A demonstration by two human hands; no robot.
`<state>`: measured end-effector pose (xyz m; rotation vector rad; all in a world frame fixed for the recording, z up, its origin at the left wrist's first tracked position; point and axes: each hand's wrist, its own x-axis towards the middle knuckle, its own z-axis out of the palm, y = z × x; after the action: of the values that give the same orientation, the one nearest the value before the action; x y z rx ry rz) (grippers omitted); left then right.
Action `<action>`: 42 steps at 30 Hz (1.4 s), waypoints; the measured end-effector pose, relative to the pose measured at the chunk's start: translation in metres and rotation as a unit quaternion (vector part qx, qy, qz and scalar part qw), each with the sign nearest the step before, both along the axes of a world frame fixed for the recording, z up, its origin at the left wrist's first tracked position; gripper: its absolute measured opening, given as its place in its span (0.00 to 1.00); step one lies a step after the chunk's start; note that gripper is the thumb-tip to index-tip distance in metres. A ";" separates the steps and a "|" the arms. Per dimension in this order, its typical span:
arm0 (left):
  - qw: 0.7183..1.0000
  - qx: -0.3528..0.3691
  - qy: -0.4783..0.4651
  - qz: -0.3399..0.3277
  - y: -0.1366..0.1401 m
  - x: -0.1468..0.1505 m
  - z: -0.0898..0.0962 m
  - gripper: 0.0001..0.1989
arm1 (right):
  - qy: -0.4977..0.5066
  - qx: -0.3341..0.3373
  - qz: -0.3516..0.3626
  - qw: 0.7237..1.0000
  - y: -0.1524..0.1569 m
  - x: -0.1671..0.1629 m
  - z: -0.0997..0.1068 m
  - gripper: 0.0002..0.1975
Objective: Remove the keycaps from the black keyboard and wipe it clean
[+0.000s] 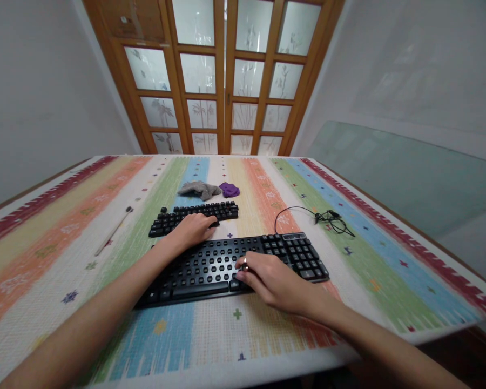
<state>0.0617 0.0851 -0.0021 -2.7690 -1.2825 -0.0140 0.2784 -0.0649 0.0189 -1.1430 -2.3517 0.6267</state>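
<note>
A black keyboard (216, 268) lies in front of me. Most of its left and middle section is stripped to bare key posts, while keycaps stay on the right side and along the bottom. My right hand (269, 276) pinches low over the stripped part, a small shiny metal piece (244, 265) at its fingers; whether that is a ring or a tool I cannot make out. Behind the keyboard, loose black keycaps (172, 221) sit in rows. My left hand (194, 229) reaches across to their near right end, fingertips closed at a black keycap (215, 222).
Beyond the keycaps lie a grey cloth (200, 189) and a purple cloth (229, 189). A thin brush (113, 231) rests at left. The keyboard's cable (334, 219) is bundled at right. A striped tablecloth (372, 259) covers the table.
</note>
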 end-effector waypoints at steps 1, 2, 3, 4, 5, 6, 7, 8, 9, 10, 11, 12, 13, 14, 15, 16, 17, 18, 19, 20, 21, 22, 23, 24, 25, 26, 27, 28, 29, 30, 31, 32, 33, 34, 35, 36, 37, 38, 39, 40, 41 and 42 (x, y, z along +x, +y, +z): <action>1.000 0.000 0.001 0.001 0.000 0.000 0.001 0.15 | -0.004 -0.003 -0.006 1.000 0.003 -0.001 0.001 0.12; 1.000 0.000 0.002 0.003 -0.001 0.001 0.002 0.15 | 0.001 -0.007 -0.017 1.000 0.007 -0.002 0.002 0.12; 1.000 0.001 0.003 0.005 -0.001 0.001 0.002 0.15 | 0.008 -0.015 -0.031 0.999 0.012 -0.002 0.002 0.13; 1.000 0.001 0.003 0.006 -0.002 0.001 0.003 0.15 | 0.015 -0.022 -0.047 0.999 0.017 -0.002 0.002 0.14; 1.000 0.002 0.002 0.007 -0.002 0.001 0.004 0.15 | 0.021 -0.035 -0.059 0.997 0.022 -0.002 0.001 0.15; 1.000 0.002 0.001 0.008 -0.002 0.001 0.004 0.16 | 0.028 -0.054 -0.066 0.996 0.027 -0.001 0.000 0.16; 1.000 0.002 0.000 0.008 -0.002 0.001 0.004 0.16 | 0.038 -0.074 -0.073 0.994 0.031 0.000 -0.001 0.17; 1.000 0.002 -0.002 0.007 -0.002 0.001 0.005 0.16 | 0.049 -0.095 -0.079 0.991 0.034 0.001 -0.002 0.17; 1.000 0.002 -0.004 0.005 -0.002 0.001 0.005 0.17 | 0.062 -0.115 -0.084 0.988 0.036 0.002 -0.003 0.18; 1.000 0.001 -0.006 0.003 -0.002 0.000 0.005 0.17 | 0.074 -0.134 -0.090 0.984 0.038 0.003 -0.004 0.18; 1.000 0.000 -0.009 0.002 -0.002 0.000 0.004 0.16 | 0.085 -0.153 -0.092 0.980 0.039 0.004 -0.004 0.18; 1.000 -0.001 -0.012 0.000 -0.002 -0.001 0.004 0.16 | 0.095 -0.170 -0.091 0.977 0.040 0.005 -0.004 0.19; 1.000 -0.002 -0.015 -0.001 -0.002 -0.001 0.003 0.16 | 0.104 -0.186 -0.090 0.973 0.040 0.007 -0.004 0.19; 1.000 -0.003 -0.018 -0.002 -0.001 -0.002 0.002 0.15 | 0.112 -0.197 -0.089 0.970 0.040 0.008 -0.003 0.20; 1.000 -0.003 -0.022 -0.002 -0.001 -0.002 0.002 0.15 | 0.119 -0.205 -0.090 0.967 0.041 0.010 -0.002 0.20; 1.000 -0.003 -0.025 -0.001 -0.001 -0.002 0.001 0.15 | 0.126 -0.207 -0.091 0.966 0.041 0.012 0.000 0.21; 1.000 -0.002 -0.027 0.000 -0.001 -0.003 0.002 0.15 | 0.130 -0.204 -0.092 0.966 0.041 0.014 0.002 0.22; 1.000 -0.002 -0.030 0.001 -0.002 -0.002 0.002 0.16 | 0.134 -0.197 -0.092 0.967 0.041 0.015 0.004 0.22; 0.999 -0.005 -0.039 0.000 -0.003 -0.002 0.003 0.16 | 0.135 -0.186 -0.091 0.969 0.040 0.017 0.006 0.23; 0.998 -0.014 -0.057 -0.005 -0.005 -0.001 0.005 0.16 | 0.136 -0.172 -0.089 0.972 0.040 0.019 0.008 0.23; 0.996 -0.030 -0.083 -0.014 -0.008 0.000 0.007 0.16 | 0.136 -0.156 -0.086 0.975 0.040 0.020 0.010 0.23; 0.991 -0.052 -0.117 -0.027 -0.011 0.001 0.010 0.15 | 0.136 -0.139 -0.083 0.977 0.039 0.021 0.012 0.23; 0.984 -0.080 -0.153 -0.042 -0.015 0.002 0.012 0.15 | 0.136 -0.122 -0.079 0.980 0.039 0.022 0.014 0.23; 0.974 -0.112 -0.187 -0.060 -0.019 0.004 0.015 0.16 | 0.136 -0.108 -0.075 0.982 0.038 0.023 0.016 0.23; 0.963 -0.145 -0.213 -0.078 -0.024 0.005 0.018 0.17 | 0.137 -0.096 -0.071 0.983 0.038 0.023 0.017 0.23; 0.951 -0.182 -0.230 -0.096 -0.029 0.007 0.022 0.18 | 0.138 -0.086 -0.068 0.984 0.037 0.024 0.019 0.23; 0.939 -0.219 -0.241 -0.111 -0.035 0.009 0.025 0.19 | 0.139 -0.078 -0.064 0.985 0.036 0.024 0.020 0.23; 0.927 -0.256 -0.248 -0.122 -0.039 0.011 0.028 0.20 | 0.139 -0.070 -0.062 0.986 0.036 0.025 0.021 0.22; 0.915 -0.288 -0.251 -0.127 -0.044 0.013 0.031 0.21 | 0.139 -0.063 -0.060 0.987 0.035 0.025 0.021 0.22; 0.905 -0.315 -0.255 -0.128 -0.048 0.015 0.033 0.22 | 0.139 -0.055 -0.057 0.987 0.034 0.025 0.021 0.21; 0.896 -0.337 -0.258 -0.127 -0.051 0.018 0.036 0.23 | 0.139 -0.047 -0.053 0.988 0.034 0.025 0.021 0.20; 0.888 -0.356 -0.261 -0.127 -0.053 0.020 0.037 0.23 | 0.139 -0.039 -0.048 0.988 0.033 0.025 0.021 0.19; 0.880 -0.373 -0.265 -0.126 -0.055 0.022 0.039 0.23 | 0.139 -0.032 -0.042 0.989 0.032 0.025 0.021 0.19; 0.873 -0.387 -0.270 -0.125 -0.055 0.024 0.039 0.22 | 0.140 -0.027 -0.035 0.989 0.031 0.025 0.022 0.19; 0.867 -0.398 -0.273 -0.124 -0.056 0.026 0.039 0.21 | 0.141 -0.024 -0.028 0.989 0.030 0.025 0.022 0.19; 0.862 -0.406 -0.276 -0.123 -0.055 0.027 0.039 0.20 | 0.140 -0.024 -0.023 0.990 0.030 0.025 0.023 0.18; 0.860 -0.412 -0.276 -0.123 -0.055 0.028 0.038 0.19 | 0.138 -0.026 -0.017 0.990 0.029 0.025 0.024 0.18; 0.858 -0.415 -0.276 -0.123 -0.054 0.029 0.037 0.17 | 0.135 -0.026 -0.012 0.990 0.028 0.026 0.025 0.17; 0.858 -0.417 -0.275 -0.125 -0.053 0.030 0.035 0.17 | 0.130 -0.025 -0.008 0.991 0.027 0.027 0.025 0.17; 0.857 -0.418 -0.272 -0.128 -0.052 0.030 0.034 0.16 | 0.124 -0.022 -0.003 0.992 0.027 0.027 0.026 0.16; 0.857 -0.418 -0.271 -0.131 -0.051 0.030 0.033 0.16 | 0.116 -0.018 0.000 0.993 0.026 0.028 0.026 0.16; 0.858 -0.417 -0.271 -0.131 -0.051 0.031 0.032 0.16 | 0.109 -0.013 0.003 0.994 0.026 0.029 0.025 0.16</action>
<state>0.0924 0.0345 0.0299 -3.8951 -1.1686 -0.3700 0.3076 -0.0391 0.0440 -1.0229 -2.1680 0.7474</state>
